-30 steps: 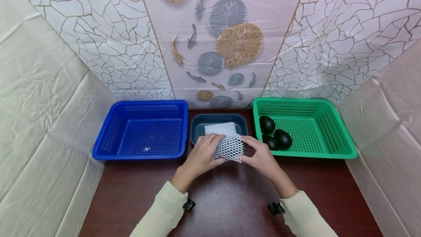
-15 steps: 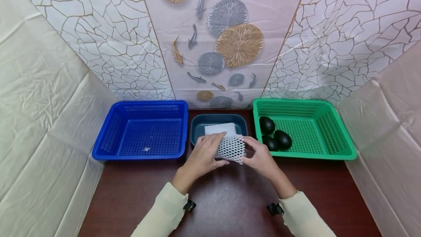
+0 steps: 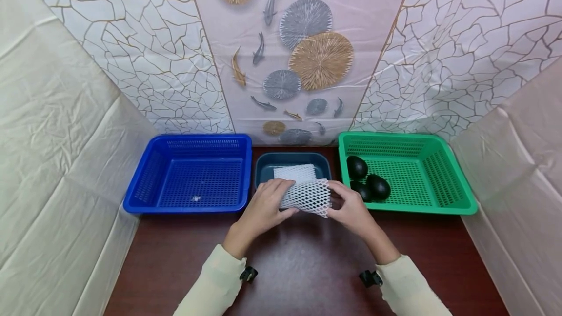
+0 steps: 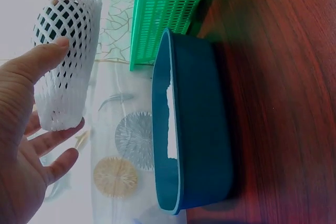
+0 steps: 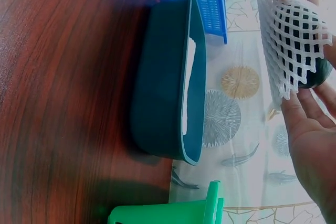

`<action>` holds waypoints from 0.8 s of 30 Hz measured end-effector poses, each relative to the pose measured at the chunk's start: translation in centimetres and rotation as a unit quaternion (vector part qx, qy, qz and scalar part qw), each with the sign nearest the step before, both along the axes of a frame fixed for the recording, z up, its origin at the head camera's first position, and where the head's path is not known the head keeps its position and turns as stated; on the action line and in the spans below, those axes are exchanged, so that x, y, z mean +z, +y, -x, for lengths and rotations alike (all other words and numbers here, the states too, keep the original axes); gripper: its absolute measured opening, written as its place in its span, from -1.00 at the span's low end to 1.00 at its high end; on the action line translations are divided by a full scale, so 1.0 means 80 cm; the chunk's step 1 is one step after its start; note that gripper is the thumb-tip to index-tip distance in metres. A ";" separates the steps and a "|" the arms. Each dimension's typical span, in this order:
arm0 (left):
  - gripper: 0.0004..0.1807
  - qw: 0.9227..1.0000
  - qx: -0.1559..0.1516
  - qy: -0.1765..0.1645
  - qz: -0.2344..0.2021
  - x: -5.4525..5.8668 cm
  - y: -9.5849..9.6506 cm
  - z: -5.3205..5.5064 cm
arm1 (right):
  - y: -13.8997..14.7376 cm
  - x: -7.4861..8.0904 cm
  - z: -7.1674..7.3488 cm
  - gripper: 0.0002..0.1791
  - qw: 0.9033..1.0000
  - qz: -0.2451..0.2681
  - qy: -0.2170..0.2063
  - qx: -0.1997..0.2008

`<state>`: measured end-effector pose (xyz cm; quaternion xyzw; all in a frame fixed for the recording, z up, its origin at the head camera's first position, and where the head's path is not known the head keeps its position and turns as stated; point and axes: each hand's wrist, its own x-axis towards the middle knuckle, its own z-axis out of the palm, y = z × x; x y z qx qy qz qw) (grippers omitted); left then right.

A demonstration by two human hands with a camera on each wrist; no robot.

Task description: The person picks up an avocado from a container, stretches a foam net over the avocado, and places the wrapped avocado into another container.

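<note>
On the left, the dark red table runs up to a pale cloth wall; its wood grain spreads broadly across the near side, crossed by two pale sleeves, to another cloth wall on the right.

Above the table, just in front of the far edge's middle, the white foam net is held up sideways. Its narrower, bunched end is gripped by the left hand, thumb pressed on the mesh. It swells rightward round a dark oval, glossy and partly bare at the zigzag mouth. There the right hand grasps the rim between thumb and fingers; whether it also grips the oval, I can't tell.

Along the far edge, a blue basket fills the left corner, a white scrap on its floor. Next comes a teal tray of flat white netting, partly blocked by the hands. At right, a green basket carries three black ovals against its left wall.
</note>
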<state>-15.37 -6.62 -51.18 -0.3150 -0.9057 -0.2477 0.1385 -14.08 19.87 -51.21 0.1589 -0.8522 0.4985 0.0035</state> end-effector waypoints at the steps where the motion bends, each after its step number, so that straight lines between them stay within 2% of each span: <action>1: -0.26 1.000 -0.001 0.001 -0.002 0.000 0.001 0.000 | 0.000 0.000 0.000 -0.30 1.000 0.002 -0.002 0.000; 9: -0.25 1.000 -0.005 0.013 0.014 0.003 0.006 -0.001 | -0.004 0.002 0.000 -0.29 1.000 0.001 -0.008 -0.004; 18: -0.19 1.000 0.000 0.003 0.029 0.006 0.009 -0.003 | -0.009 0.004 -0.001 -0.31 1.000 0.008 -0.005 0.001; 24: -0.03 0.999 -0.005 0.009 0.045 0.009 0.012 -0.002 | -0.010 0.000 0.000 -0.34 1.000 0.018 0.003 0.013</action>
